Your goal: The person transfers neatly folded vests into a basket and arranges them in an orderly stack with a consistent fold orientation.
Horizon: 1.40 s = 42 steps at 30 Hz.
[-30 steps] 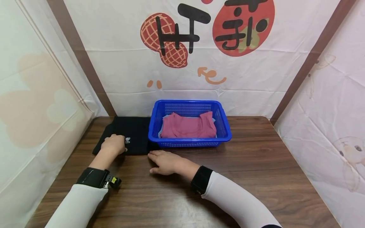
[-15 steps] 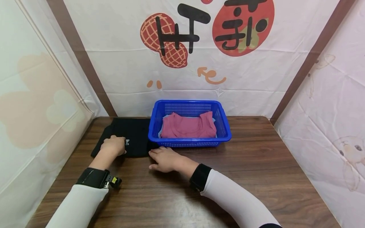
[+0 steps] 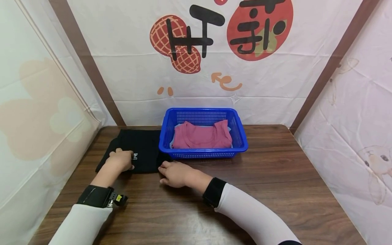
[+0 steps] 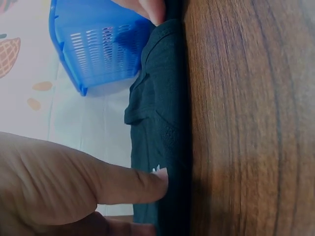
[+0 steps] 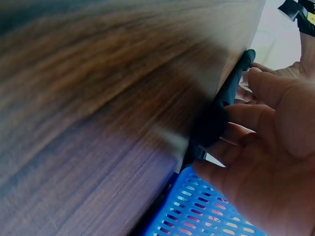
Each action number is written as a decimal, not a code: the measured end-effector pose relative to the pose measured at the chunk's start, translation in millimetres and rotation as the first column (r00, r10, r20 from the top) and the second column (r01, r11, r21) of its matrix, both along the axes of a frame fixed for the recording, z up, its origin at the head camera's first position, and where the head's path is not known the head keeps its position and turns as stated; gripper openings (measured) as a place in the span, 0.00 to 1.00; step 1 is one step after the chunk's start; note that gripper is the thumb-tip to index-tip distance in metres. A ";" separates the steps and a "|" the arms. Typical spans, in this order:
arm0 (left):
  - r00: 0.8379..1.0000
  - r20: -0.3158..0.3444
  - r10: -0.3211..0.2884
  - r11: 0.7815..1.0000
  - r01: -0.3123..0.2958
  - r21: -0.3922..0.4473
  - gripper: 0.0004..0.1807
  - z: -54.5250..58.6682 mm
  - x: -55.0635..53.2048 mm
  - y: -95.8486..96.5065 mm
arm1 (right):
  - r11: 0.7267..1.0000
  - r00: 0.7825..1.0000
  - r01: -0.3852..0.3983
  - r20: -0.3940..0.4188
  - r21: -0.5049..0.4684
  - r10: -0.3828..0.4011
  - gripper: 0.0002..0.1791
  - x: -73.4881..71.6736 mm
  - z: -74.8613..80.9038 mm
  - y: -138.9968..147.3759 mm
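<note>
A folded black garment [image 3: 144, 139] with a small white print lies on the table at the left, its right end beside the blue basket. My left hand [image 3: 120, 160] presses on its front left part; in the left wrist view the straight thumb [image 4: 133, 184] rests against the cloth near the print. At the garment's front right corner, my right hand [image 3: 175, 174] lies with extended fingers touching the cloth. The right wrist view shows those fingers [image 5: 241, 115] along the dark folded edge.
A blue plastic basket [image 3: 203, 150] stands at the back middle, holding a folded pink top [image 3: 202, 135] over a light blue cloth. Printed white fabric walls [image 3: 137, 78] enclose the wooden table [image 3: 260, 180] at the back and sides.
The black garment has slid a little toward me and slightly left, the left hand shifting back with it. The right hand has stayed at nearly the same place. The basket has not moved.
</note>
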<state>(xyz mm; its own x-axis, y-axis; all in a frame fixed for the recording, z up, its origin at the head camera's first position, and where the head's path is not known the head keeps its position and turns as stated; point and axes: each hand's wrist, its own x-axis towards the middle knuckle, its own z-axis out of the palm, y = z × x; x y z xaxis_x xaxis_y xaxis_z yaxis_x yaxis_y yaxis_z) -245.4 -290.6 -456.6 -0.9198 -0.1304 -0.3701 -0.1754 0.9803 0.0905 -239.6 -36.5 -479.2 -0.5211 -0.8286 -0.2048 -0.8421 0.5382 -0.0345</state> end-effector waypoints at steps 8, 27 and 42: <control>1.000 0.018 -0.012 0.999 0.012 0.030 0.35 0.4 12.5 -7.1 | 1.000 0.999 -0.014 0.033 -0.009 0.014 0.33 2.3 -1.8 0.1; 0.998 0.034 -0.059 0.998 0.059 -0.007 0.37 -0.9 12.1 -2.3 | 0.998 1.000 -0.024 -0.018 0.064 0.025 0.31 7.3 -0.5 2.4; 0.997 0.041 -0.063 0.998 0.063 0.000 0.38 7.5 26.6 2.2 | 0.992 0.993 -0.119 0.007 0.044 0.119 0.30 11.3 1.9 4.9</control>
